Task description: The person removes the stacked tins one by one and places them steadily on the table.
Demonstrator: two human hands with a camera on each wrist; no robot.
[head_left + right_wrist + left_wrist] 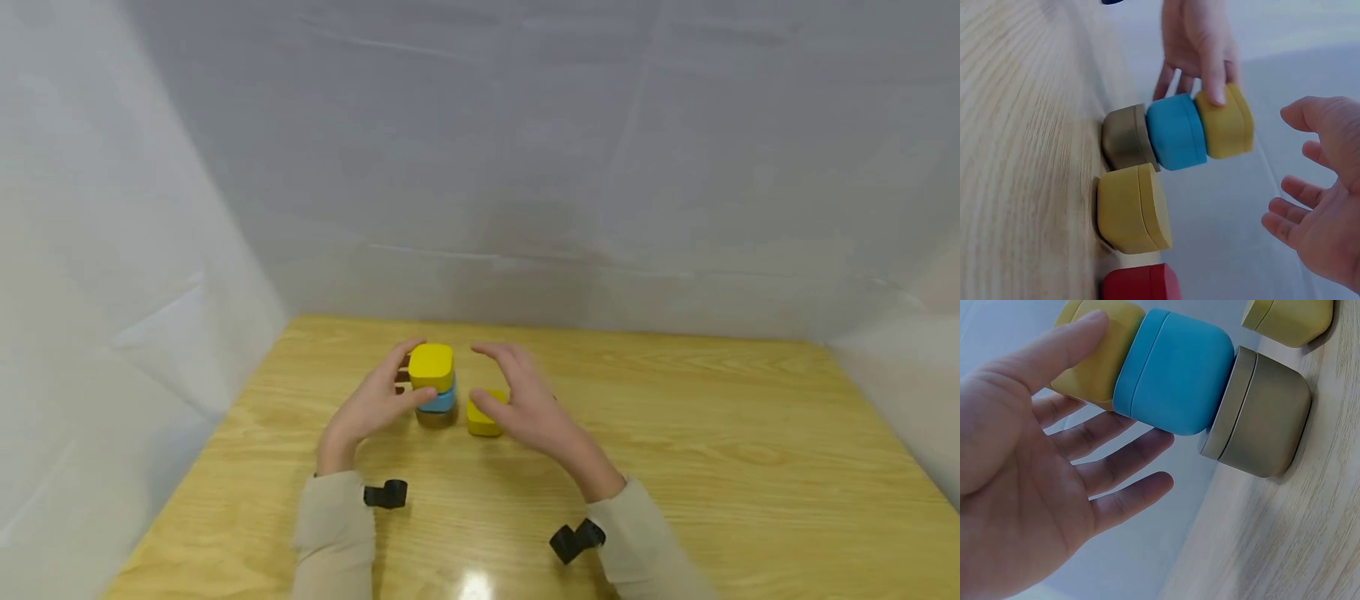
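Observation:
A stack of three rounded blocks stands mid-table: an olive block (437,418) at the bottom, a blue block (440,402) on it, and a yellow block (431,365) on top. My left hand (386,392) is at the stack's left. Its thumb (1066,340) touches the top yellow block (1094,356), and its fingers lie straight and spread behind the stack. My right hand (517,392) hovers open, fingers spread, just above and right of a second yellow block (482,418) lying on the table beside the stack. It touches nothing.
A red block (1141,284) lies next to the second yellow block (1132,215); in the head view my right hand hides it. White cloth walls close in the wooden table (675,433) at the back and on both sides.

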